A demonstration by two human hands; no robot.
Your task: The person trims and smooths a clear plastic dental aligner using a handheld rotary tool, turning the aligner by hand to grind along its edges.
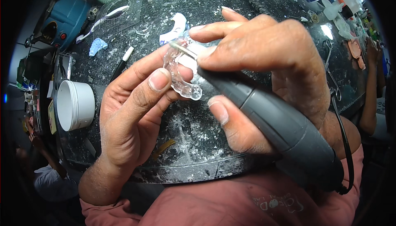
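My left hand (136, 98) pinches a clear plastic dental aligner (177, 83) between thumb and fingers, its curved arch facing right. Wrapped around a black handheld rotary grinder (272, 118) is my right hand (264, 52), with the thumb below and the fingers above. The grinder's thin metal bit (183, 49) lies at the upper edge of the aligner; whether it touches cannot be made out. A cord (346, 156) runs from the grinder's rear end. Just behind the aligner, a white and blue arch-shaped piece (175, 28) rests on the table.
White dust and scraps cover the dark table (198, 143). On the left are a white tub (78, 105), a black marker (121, 64), a toothbrush (101, 22), a blue lump (98, 46) and a teal machine (68, 17). Metal scissors-like forceps (332, 75) lie right. Other people sit at both sides.
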